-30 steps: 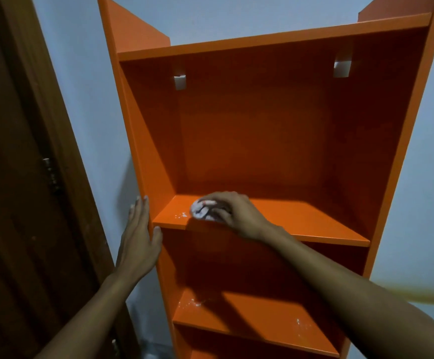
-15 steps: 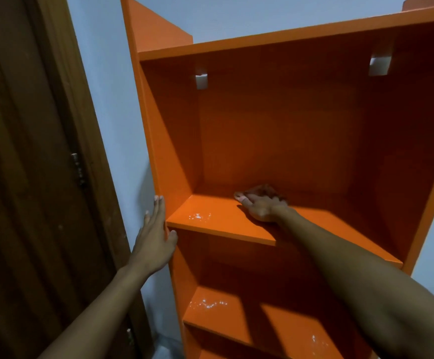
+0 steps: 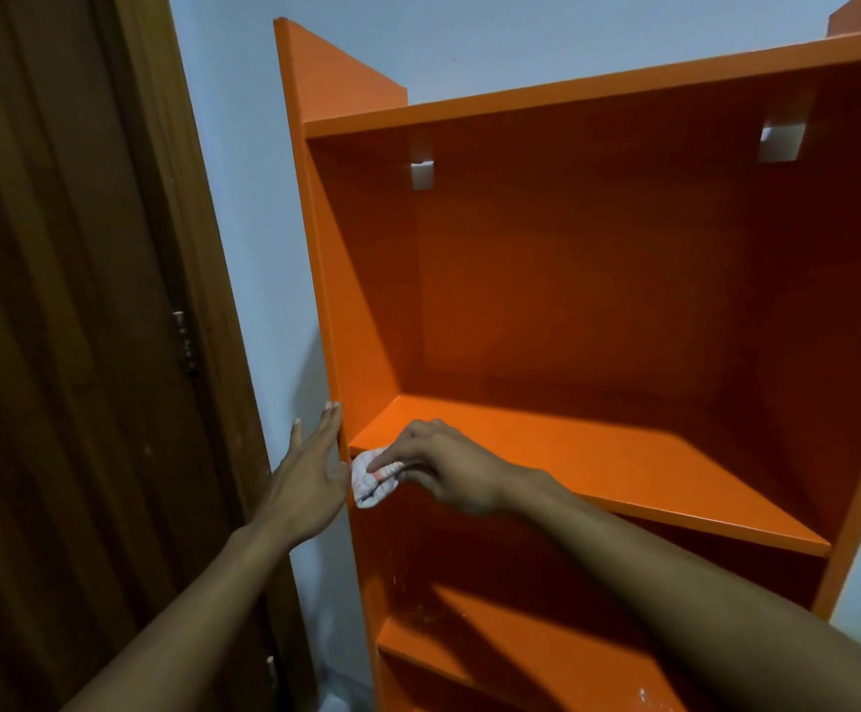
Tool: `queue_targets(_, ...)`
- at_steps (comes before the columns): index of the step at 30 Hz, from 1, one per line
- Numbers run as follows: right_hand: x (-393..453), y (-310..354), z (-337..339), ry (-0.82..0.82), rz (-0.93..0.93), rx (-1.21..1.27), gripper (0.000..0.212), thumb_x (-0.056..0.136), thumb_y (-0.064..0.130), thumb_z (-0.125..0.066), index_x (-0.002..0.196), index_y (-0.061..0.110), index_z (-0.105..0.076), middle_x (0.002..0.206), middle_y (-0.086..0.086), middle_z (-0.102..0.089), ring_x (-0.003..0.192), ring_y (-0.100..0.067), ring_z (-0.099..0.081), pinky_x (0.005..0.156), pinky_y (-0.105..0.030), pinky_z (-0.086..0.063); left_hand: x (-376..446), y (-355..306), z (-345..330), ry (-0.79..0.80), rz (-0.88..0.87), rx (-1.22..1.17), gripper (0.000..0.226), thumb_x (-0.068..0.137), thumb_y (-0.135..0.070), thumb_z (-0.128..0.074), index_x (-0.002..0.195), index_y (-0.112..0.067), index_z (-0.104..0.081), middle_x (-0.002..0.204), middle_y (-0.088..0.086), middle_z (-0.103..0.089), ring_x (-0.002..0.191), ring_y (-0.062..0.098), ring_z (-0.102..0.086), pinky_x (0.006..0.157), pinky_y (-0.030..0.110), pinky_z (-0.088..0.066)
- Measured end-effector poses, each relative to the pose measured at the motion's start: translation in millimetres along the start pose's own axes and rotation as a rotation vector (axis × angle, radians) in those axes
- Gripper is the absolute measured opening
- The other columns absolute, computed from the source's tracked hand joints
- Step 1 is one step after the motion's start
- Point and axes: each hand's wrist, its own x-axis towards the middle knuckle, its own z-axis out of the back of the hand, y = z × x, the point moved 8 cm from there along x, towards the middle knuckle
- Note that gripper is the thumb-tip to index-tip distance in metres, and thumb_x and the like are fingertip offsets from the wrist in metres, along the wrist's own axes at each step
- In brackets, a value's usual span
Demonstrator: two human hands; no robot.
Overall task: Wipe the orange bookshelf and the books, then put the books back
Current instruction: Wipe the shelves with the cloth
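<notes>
The orange bookshelf point(image 3: 598, 280) stands against a pale wall with nothing on its visible shelves. My right hand point(image 3: 449, 470) presses a crumpled white cloth point(image 3: 374, 479) against the front left corner of the upper shelf board point(image 3: 598, 465). My left hand point(image 3: 310, 485) lies flat, fingers spread, against the outside of the bookshelf's left side panel, right beside the cloth. No books are in view.
A dark brown wooden door point(image 3: 58, 352) with a hinge point(image 3: 184, 341) stands at the left, close to the bookshelf. A lower shelf board point(image 3: 495, 644) shows pale specks. Two white brackets point(image 3: 422, 174) sit on the back panel near the top.
My right hand has drawn the cloth from the back middle of the shelf to its front left corner. My left hand stays on the side panel. The view has shifted left.
</notes>
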Motion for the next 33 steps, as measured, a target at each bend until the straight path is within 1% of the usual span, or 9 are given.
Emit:
queue_targets(2,2,-8,23,-0.129,-0.026,0.040,0.032,0.093,0.012,-0.057,0.121,0.019,-0.070,0.113,-0.010,-0.069,0.107,-0.023,-0.057,0.090,-0.032,-0.041,0,-2,2,0.013,-0.006,0.003,0.073,0.103,-0.026,-0.045,0.158,-0.038,0.002,0.166,-0.016,0.001,0.153,0.022,0.009,0.113,0.053,-0.038)
queue_targets(5,1,-60,51,-0.360,-0.321,-0.023,0.035,0.094,0.025,-0.055,0.126,0.036,-0.062,0.120,-0.005,-0.064,0.116,-0.030,-0.057,0.092,-0.048,-0.047,-1,-6,6,0.024,0.003,-0.010,0.070,0.104,-0.026,-0.044,0.157,-0.037,0.000,0.165,-0.015,-0.001,0.153,0.022,0.011,0.119,0.053,-0.025)
queue_targets(7,3,-95,58,-0.429,-0.489,-0.025,0.031,0.098,0.029,-0.052,0.128,0.034,-0.057,0.123,-0.007,-0.064,0.116,-0.032,-0.058,0.091,-0.050,-0.049,-1,-7,7,0.035,0.012,-0.013,0.070,0.104,-0.023,-0.043,0.158,-0.036,0.000,0.165,-0.014,-0.002,0.153,0.021,0.012,0.120,0.051,-0.020)
queue_targets(12,27,-154,28,-0.168,-0.826,-0.027,0.041,0.101,0.042,-0.034,0.130,0.021,-0.053,0.128,-0.013,-0.063,0.109,-0.033,-0.063,0.094,-0.051,-0.052,3,-4,7,0.056,0.044,-0.023,0.069,0.105,-0.026,-0.043,0.158,-0.037,0.001,0.166,-0.014,-0.003,0.152,0.020,0.014,0.122,0.054,-0.015)
queue_targets(16,69,-135,0,0.005,-0.701,-0.062,0.043,0.103,0.039,-0.027,0.140,0.032,-0.046,0.148,-0.011,-0.050,0.130,-0.037,-0.051,0.109,-0.054,-0.038,4,-7,7,0.066,0.065,-0.019,0.069,0.105,-0.030,-0.043,0.158,-0.036,0.000,0.165,-0.013,-0.002,0.153,0.022,0.013,0.122,0.052,-0.013)
queue_targets(20,94,-133,-14,0.118,-0.628,-0.117,0.050,0.095,0.036,-0.021,0.141,0.030,-0.039,0.149,-0.014,-0.047,0.129,-0.039,-0.049,0.108,-0.060,-0.036,6,-7,9,0.071,0.071,-0.023,0.070,0.104,-0.026,-0.044,0.158,-0.036,-0.001,0.166,-0.012,-0.003,0.153,0.022,0.013,0.122,0.054,-0.017)
queue_targets(23,87,-111,-12,0.095,-0.556,-0.180,0.047,0.100,0.038,-0.025,0.138,0.022,-0.048,0.152,-0.014,-0.044,0.135,-0.037,-0.044,0.112,-0.053,-0.034,6,-7,10,0.070,0.070,-0.017,0.071,0.103,-0.019,-0.046,0.158,-0.034,-0.005,0.166,-0.010,-0.006,0.154,0.023,0.009,0.116,0.055,-0.034)
queue_targets(26,77,-74,-14,0.060,-0.417,-0.209,0.041,0.105,0.031,-0.031,0.138,0.020,-0.053,0.153,-0.014,-0.043,0.141,-0.033,-0.037,0.116,-0.044,-0.029,6,-11,12,0.063,0.076,0.009,0.074,0.101,-0.006,-0.043,0.159,-0.032,-0.006,0.167,-0.008,-0.007,0.154,0.026,0.007,0.115,0.050,-0.036)
queue_targets(33,45,-7,-34,-0.022,-0.237,-0.344,0.039,0.099,0.021,-0.047,0.137,0.025,-0.057,0.134,-0.013,-0.055,0.120,-0.037,-0.048,0.091,-0.043,-0.039,3,-13,26,0.039,0.104,-0.018,0.076,0.095,0.008,-0.040,0.157,-0.031,-0.019,0.166,-0.001,-0.015,0.153,0.031,-0.012,0.089,0.036,-0.051)
